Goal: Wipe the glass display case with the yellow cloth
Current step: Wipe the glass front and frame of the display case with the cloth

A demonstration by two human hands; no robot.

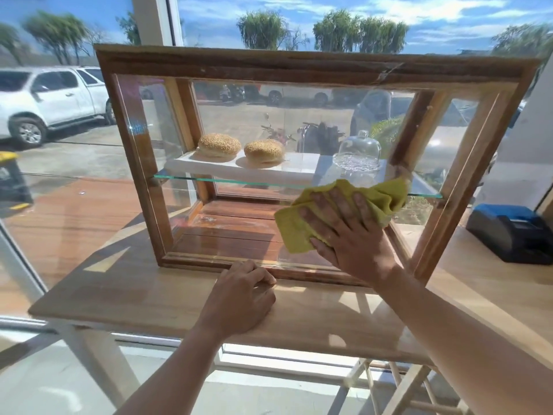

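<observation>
Yellow cloth (344,217): soft, light, bunched under the right hand (347,232), which presses it with fingers spread flat against the front pane of the glass display case (209,62), low on the right side. Looks limp and grippy enough to stay under the palm; a flat press is likely the best hold, no pinch needed.

Case: wooden frame, glass panels, one glass shelf (227,182) inside. Probably heavyish and stiff but fragile, so pressure should stay moderate and over the pane, not near its edges. Left hand (244,298) rests with curled fingers on the wooden table (119,292), knuckles touching the near bottom rail, seemingly bracing the case; it holds nothing.

Inside on the shelf: two sesame buns (220,144) on a white board, a glass dome (357,155) to their right.

Table sits against a big window; sunlit car park with a white pickup (51,100) beyond. Black-and-blue receipt printer (514,235) on the counter at far right.
</observation>
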